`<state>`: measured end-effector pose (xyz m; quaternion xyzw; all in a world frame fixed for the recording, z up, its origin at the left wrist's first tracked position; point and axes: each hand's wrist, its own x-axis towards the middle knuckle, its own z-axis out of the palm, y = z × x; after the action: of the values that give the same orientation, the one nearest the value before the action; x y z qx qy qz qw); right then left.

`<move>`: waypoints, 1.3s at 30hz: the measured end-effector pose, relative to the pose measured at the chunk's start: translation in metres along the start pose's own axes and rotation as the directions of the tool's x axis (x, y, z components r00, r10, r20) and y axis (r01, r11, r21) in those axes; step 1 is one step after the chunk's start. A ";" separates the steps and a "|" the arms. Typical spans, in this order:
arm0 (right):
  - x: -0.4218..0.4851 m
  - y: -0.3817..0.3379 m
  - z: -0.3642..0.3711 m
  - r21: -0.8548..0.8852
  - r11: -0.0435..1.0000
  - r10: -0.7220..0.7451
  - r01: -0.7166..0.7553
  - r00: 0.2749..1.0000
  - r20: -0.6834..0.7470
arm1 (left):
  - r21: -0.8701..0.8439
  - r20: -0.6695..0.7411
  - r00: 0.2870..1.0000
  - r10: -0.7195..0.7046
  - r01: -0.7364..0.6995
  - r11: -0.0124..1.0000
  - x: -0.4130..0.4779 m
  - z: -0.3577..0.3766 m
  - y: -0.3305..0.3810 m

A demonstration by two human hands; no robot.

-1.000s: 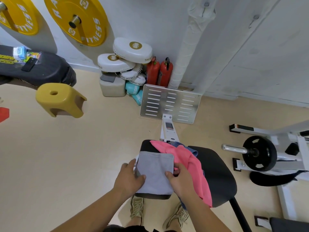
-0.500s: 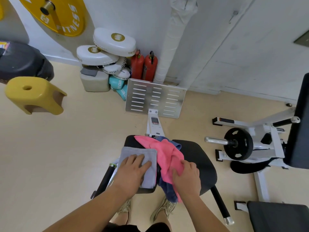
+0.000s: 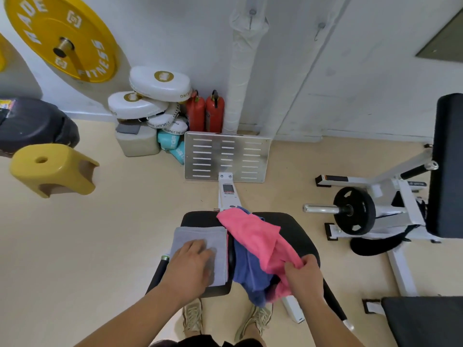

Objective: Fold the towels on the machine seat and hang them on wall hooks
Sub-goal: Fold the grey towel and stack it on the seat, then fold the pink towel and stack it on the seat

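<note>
So the black seat [image 3: 295, 229] sits bottom center with three towels on it. The grey towel [image 3: 198, 236] is folded into a neat rectangle at the seat's 9 o'clock side, and the left hand [image 3: 191, 267] lies flat on top of it, palm down, fingers loosely together pressing into the cloth. The pink towel [image 3: 253, 236] is a rumpled heap running from 12 o'clock down to about 5 o'clock, draped over the blue towel [image 3: 248, 269], whose lower end hangs off the near edge of the seat. The right hand [image 3: 304, 276] is at the 5 o'clock corner with its fingers curled shut around a bunch of pink fabric. Two wall hooks [image 3: 319, 30] are up at 12 o'clock, one on either side of the wrapped pipe [image 3: 240, 78], both bare. A yellow stool [image 3: 52, 169] sits at 9 o'clock on the floor.
</note>
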<state>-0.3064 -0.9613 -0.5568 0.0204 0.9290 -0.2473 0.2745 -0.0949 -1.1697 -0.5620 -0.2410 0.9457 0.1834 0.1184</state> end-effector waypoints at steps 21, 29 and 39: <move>-0.082 -0.030 -0.116 0.534 0.806 -0.325 0.255 0.945 0.038 | -0.774 0.064 0.998 0.023 0.035 0.632 0.010 -0.072 0.158; -0.069 0.003 -0.178 0.619 0.769 -0.416 0.161 0.861 0.293 | -0.820 0.002 0.995 -0.099 0.058 0.569 0.022 -0.082 0.216; -0.039 0.054 -0.274 0.377 0.829 -0.526 0.413 0.804 0.277 | -0.761 -0.268 0.958 0.103 -0.276 0.587 0.016 -0.143 0.337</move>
<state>-0.4008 -0.7815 -0.3615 -0.2187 0.7873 -0.4444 0.3671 -0.2965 -0.9591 -0.3399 -0.1825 0.7935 0.5692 -0.1141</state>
